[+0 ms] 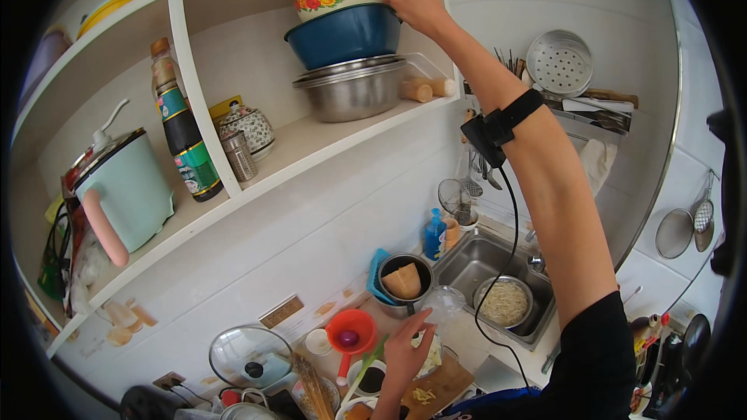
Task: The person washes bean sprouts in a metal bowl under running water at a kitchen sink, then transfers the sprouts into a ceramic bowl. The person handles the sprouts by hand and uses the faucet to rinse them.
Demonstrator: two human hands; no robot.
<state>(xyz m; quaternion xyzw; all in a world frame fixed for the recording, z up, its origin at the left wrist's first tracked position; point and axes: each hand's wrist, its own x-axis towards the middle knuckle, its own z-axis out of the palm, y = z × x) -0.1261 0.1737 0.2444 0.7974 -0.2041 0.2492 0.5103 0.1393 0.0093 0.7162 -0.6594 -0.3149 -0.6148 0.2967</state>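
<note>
My right hand (411, 0) is raised to the wall shelf, its thumb and fingers pinching the rim of a cream enamel bowl with painted flowers (332, 0). That bowl sits in a dark blue plastic basin (347, 38), which rests on stacked stainless steel basins (356, 90). Low over the counter is my left hand (405, 341), fingers spread and apparently holding nothing. Under and beside it are a plate of pale chopped food (432, 356), a wooden cutting board (449, 388) with small sliced pieces, a green stalk (367, 364) and a red plastic ladle (351, 332) with a purple onion.
A steel sink (467, 256) holds a bowl of pale shreds (505, 302). A pot (388, 268) and blue soap bottle (435, 236) stand beside it. The shelf also bears a sauce bottle (189, 151) and mint-green electric pot (125, 186). A glass lid (251, 350) leans at the wall.
</note>
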